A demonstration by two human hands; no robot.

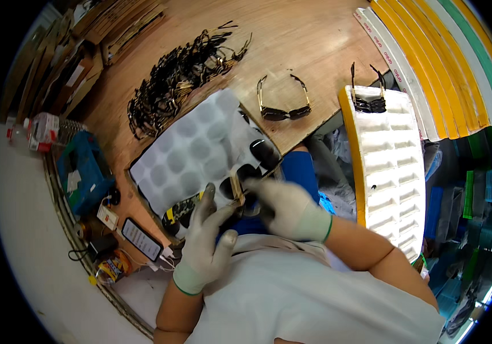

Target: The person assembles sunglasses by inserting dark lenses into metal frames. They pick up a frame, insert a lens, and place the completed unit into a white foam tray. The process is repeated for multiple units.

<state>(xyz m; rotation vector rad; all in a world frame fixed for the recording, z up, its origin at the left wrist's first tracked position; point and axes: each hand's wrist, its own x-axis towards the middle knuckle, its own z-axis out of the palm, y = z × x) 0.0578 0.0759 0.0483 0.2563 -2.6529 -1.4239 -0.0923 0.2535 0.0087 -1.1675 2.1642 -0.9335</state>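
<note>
The gloved left hand (203, 243) is just outside the near edge of a shallow tray (272, 141), its fingers spread with the thumb apart and nothing visibly gripped. The gloved right hand (289, 209) is by the tray's near right corner; its fingers are blurred, so I cannot tell whether they grip. A tan strip (236, 189) stands between the hands, over that near edge, close to the right fingertips. Dark lenses (262, 151) show along the tray's right side, beside a white dimpled sheet (191, 152) covering much of it. The tray sits at the near edge of the wooden tabletop (292, 43). Past its far side lies a heap of temple arms (174, 83); a stretch of wood separates this from the open sunglasses (286, 113) near the tabletop's right edge. Beyond that edge is a white foam tray (392, 172), black eyewear (370, 105) at its far end. A phone (142, 239) lies near the tabletop's left edge.
</note>
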